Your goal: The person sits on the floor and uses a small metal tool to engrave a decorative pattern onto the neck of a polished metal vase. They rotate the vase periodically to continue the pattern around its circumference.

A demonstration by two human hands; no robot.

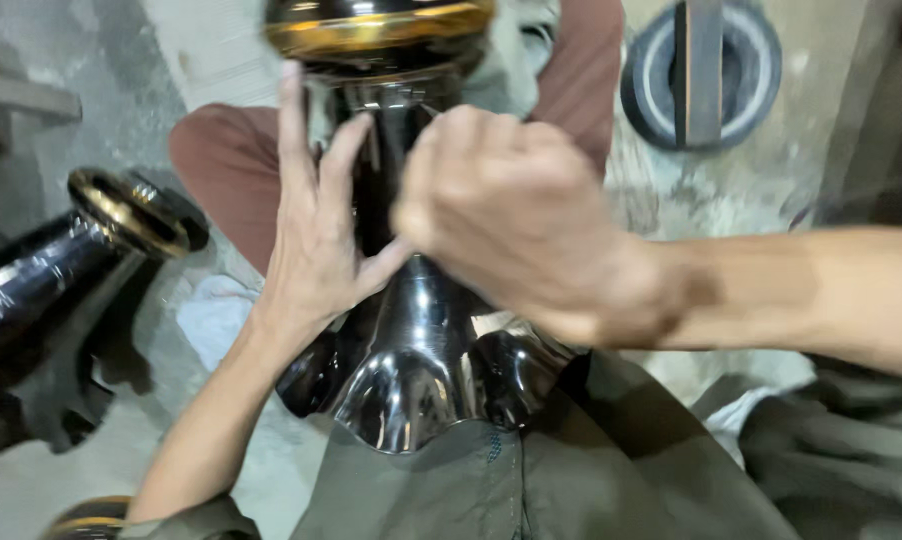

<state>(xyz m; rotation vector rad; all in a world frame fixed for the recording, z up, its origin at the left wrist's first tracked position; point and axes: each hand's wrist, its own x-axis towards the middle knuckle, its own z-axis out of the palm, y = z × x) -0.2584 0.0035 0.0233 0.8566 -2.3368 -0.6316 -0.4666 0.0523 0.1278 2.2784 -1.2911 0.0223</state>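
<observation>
Left hand point(316, 240) lay flat and right hand point(501, 215) clenched on the glossy black vase point(411, 340); it could have slipped.

packages: none in view
labels: none in view, on any surface that shows
signs: none in view
screens: none in view
</observation>
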